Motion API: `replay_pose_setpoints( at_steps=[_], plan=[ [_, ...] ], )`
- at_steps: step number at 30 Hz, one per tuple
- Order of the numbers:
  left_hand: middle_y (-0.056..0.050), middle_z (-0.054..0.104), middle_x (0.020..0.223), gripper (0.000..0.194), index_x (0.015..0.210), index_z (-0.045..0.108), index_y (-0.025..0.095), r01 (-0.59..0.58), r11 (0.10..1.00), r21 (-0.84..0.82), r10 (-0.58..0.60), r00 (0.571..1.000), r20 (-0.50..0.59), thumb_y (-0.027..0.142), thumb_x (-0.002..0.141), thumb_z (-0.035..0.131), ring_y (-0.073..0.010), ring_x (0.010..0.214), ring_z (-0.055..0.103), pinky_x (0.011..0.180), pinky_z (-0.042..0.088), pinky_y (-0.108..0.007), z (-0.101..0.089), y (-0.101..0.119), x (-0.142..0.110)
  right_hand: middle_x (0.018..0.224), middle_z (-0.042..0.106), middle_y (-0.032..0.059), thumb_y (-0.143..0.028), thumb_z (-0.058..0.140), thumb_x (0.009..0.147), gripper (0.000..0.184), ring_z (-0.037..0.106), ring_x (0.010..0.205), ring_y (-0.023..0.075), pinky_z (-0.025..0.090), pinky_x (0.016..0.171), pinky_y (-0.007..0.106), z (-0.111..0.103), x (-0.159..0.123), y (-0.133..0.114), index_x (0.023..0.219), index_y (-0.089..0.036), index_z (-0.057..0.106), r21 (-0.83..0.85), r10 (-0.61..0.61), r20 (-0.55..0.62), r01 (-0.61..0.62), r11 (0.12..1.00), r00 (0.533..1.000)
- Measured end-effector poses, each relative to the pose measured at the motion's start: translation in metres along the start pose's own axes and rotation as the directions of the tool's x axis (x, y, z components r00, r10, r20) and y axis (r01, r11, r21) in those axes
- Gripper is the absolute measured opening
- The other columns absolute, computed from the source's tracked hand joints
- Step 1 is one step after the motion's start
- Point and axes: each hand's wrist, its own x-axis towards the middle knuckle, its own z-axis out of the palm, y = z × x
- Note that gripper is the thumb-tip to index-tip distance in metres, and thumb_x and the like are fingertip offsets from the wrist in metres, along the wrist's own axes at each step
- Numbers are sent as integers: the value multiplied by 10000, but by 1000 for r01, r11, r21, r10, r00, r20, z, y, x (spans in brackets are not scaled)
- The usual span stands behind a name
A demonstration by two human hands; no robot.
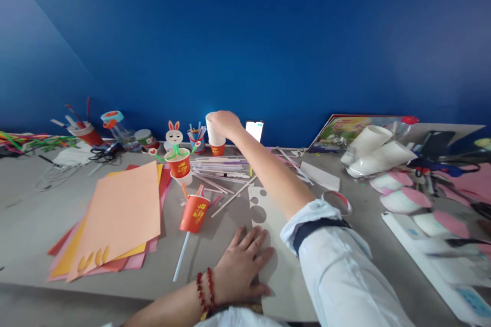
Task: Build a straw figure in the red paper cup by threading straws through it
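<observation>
My right hand (225,123) reaches to the back of the table and is closed over the top of a white paper cup (213,135), which sits on an orange cup (217,149). My left hand (242,264) lies flat with fingers spread on a grey sheet of card (282,271) with round holes cut in it, near the table's front edge. An orange paper cup on a white straw (195,213) lies just left of that sheet. A pile of straws (220,167) is spread below my right hand.
Peach, yellow and red paper sheets (118,217) lie at the left. A bunny cup figure (177,156), a lit phone (254,130), scissors (100,152), and jars stand along the blue wall. White cups (374,150), pink-and-white cut shapes (402,199) and tools crowd the right side.
</observation>
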Motion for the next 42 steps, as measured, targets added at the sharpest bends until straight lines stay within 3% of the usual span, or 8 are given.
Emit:
replay_pose_setpoints(
  at_steps=[8, 18, 21, 25, 28, 34, 37, 42],
  plan=[
    [-173, 248, 1628, 797, 1520, 341, 218, 4, 1000, 28, -4, 1000, -12, 729, 907, 340, -374, 1491, 243, 1180, 188, -626, -6, 3, -2, 1022, 717, 143, -35, 510, 824, 232, 635, 900, 263, 431, 715, 321, -14, 6, 2, 927, -131, 694, -71, 0, -6, -1, 997, 1000],
    [-178, 268, 1620, 791, 1520, 338, 211, 9, 1000, 0, -9, 1000, 6, 718, 912, 350, -371, 1492, 243, 1181, 189, -625, -14, 6, -2, 971, 689, 115, -140, 409, 952, 264, 600, 812, 230, 344, 642, 300, -31, -3, 3, 1059, -160, 649, -88, 30, -180, -46, 995, 983],
    [-182, 278, 1615, 792, 1515, 345, 205, 7, 1000, 16, -7, 1000, -4, 720, 913, 342, -369, 1490, 242, 1180, 192, -618, -10, 5, -1, 933, 685, 89, -195, 398, 983, 252, 591, 792, 216, 337, 644, 303, -54, -26, 0, 1039, -174, 643, -78, 33, -332, -63, 995, 943],
    [-186, 265, 1618, 791, 1511, 349, 214, 10, 999, 32, -10, 1000, -15, 718, 902, 378, -379, 1492, 222, 1176, 172, -628, -1, 2, 0, 983, 682, 47, -316, 362, 1029, 278, 597, 851, 197, 382, 708, 303, -70, -100, 2, 1055, -212, 619, 20, 31, -510, -25, 1000, 860],
    [-177, 273, 1616, 792, 1504, 364, 218, 2, 999, 40, -1, 999, -34, 708, 886, 438, -379, 1487, 231, 1185, 153, -625, 4, 2, -1, 974, 701, 51, -372, 379, 1026, 288, 621, 830, 198, 435, 729, 322, -50, -173, 13, 1041, -247, 638, 130, 108, -426, -58, 990, 898],
    [-170, 314, 1596, 803, 1477, 399, 234, -6, 1000, -5, 6, 1000, -8, 705, 841, 533, -386, 1476, 265, 1184, 170, -641, -4, 5, -6, 916, 749, 78, -339, 472, 976, 230, 684, 822, 255, 483, 671, 369, 30, -294, 49, 930, -285, 691, 203, 221, -277, -168, 965, 935],
    [-171, 405, 1540, 771, 1449, 433, 226, 28, 998, -51, -30, 999, -38, 640, 826, 618, -364, 1444, 341, 1189, 229, -603, -17, 11, -5, 963, 762, 70, -314, 477, 974, 226, 699, 883, 264, 500, 721, 384, 52, -322, 59, 932, -294, 698, 233, 257, -272, -195, 953, 928],
    [-160, 411, 1533, 676, 1459, 382, 237, 126, 979, -163, -169, 944, -284, 422, 872, 661, -327, 1391, 427, 1134, 382, -531, -44, 16, 16, 1006, 757, 74, -307, 476, 978, 231, 692, 960, 268, 516, 791, 395, 71, -333, 63, 955, -280, 704, 296, 246, -213, -177, 939, 946]
  ],
)
